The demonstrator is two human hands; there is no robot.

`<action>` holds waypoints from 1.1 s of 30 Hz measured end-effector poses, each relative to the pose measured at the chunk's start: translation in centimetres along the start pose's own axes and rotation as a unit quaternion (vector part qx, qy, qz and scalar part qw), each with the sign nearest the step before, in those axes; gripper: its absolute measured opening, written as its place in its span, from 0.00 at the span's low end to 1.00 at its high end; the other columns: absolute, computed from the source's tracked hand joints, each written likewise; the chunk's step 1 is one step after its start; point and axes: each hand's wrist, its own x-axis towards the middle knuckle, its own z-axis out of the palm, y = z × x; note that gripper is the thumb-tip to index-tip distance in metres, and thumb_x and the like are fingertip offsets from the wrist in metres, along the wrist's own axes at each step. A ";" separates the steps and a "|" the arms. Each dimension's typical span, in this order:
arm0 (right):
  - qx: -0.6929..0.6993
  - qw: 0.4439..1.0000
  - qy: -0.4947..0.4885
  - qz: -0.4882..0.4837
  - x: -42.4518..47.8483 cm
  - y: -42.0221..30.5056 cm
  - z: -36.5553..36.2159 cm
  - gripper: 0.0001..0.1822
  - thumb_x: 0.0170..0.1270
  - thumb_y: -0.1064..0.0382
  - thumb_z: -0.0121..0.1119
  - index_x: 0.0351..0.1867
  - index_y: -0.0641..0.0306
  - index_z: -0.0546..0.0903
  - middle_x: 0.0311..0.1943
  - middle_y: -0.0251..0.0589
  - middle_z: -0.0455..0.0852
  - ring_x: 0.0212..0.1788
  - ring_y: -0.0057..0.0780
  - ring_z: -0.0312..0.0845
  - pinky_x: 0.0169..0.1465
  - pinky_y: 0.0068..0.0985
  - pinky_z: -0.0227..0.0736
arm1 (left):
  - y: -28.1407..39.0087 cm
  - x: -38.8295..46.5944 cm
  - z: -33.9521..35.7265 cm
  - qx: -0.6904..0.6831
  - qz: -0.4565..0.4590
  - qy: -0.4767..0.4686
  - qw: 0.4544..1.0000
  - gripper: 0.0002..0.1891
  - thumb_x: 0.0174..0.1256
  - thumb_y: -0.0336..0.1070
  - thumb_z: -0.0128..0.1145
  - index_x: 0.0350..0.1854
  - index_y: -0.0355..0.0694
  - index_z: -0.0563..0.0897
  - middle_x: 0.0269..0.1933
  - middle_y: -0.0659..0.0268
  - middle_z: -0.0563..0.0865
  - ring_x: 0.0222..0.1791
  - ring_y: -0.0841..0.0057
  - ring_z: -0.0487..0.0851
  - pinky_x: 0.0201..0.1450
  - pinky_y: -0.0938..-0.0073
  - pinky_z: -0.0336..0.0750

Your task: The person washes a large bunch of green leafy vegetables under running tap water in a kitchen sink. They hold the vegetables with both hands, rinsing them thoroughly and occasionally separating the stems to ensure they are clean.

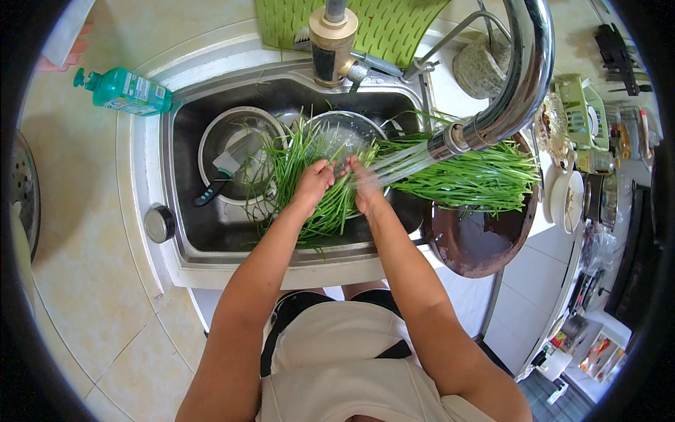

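Note:
My left hand (pixel 312 185) has its fingers curled on some stems of a bunch of long green garlic chives (pixel 285 179) heaped over the middle of the steel sink. Close beside it, my right hand (pixel 367 185) grips the pale ends of the same bunch. Water from the chrome faucet (pixel 451 141) pours over that hand, partly blurring it. Behind the hands, a metal bowl (pixel 345 118) with water shows beneath the stems. A second pile of garlic chives (pixel 469 176) lies to the right, across a round brown board (pixel 477 237) with a wet surface.
In the sink (pixel 184 158), a round pan (pixel 211 134) holds a cleaver with a black handle (pixel 213 187). A green soap bottle (pixel 129 92) lies toward the left rim, above a small lidded jar (pixel 159 224). A filter fitting (pixel 332 47) and stone mortar (pixel 481 66) stand behind.

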 end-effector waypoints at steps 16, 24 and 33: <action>0.021 0.999 0.025 -0.002 -1.1 -0.3 0.4 0.16 0.58 0.50 0.59 0.40 0.58 0.78 0.25 0.26 0.72 0.26 0.19 0.64 0.32 0.19 0.60 | 3.4 -2.8 -0.5 0.469 0.085 0.120 0.871 0.12 0.54 0.43 0.49 0.26 0.43 0.83 0.25 0.54 0.82 0.28 0.55 0.81 0.34 0.60 0.75; 0.069 0.992 0.109 0.014 -0.6 -1.8 0.5 0.11 0.59 0.53 0.58 0.32 0.56 0.75 0.23 0.29 0.71 0.25 0.24 0.66 0.33 0.22 0.64 | 4.7 -5.7 -5.9 0.627 0.088 0.197 0.748 0.09 0.50 0.33 0.54 0.31 0.34 0.81 0.40 0.52 0.81 0.43 0.59 0.78 0.40 0.60 0.75; -0.075 0.995 0.066 -0.015 1.5 -0.1 0.7 0.09 0.58 0.60 0.58 0.32 0.62 0.76 0.23 0.35 0.75 0.21 0.25 0.68 0.28 0.21 0.64 | -0.4 0.7 1.8 0.445 0.104 0.119 0.881 0.15 0.55 0.30 0.48 0.45 0.37 0.79 0.38 0.49 0.82 0.39 0.52 0.79 0.44 0.59 0.73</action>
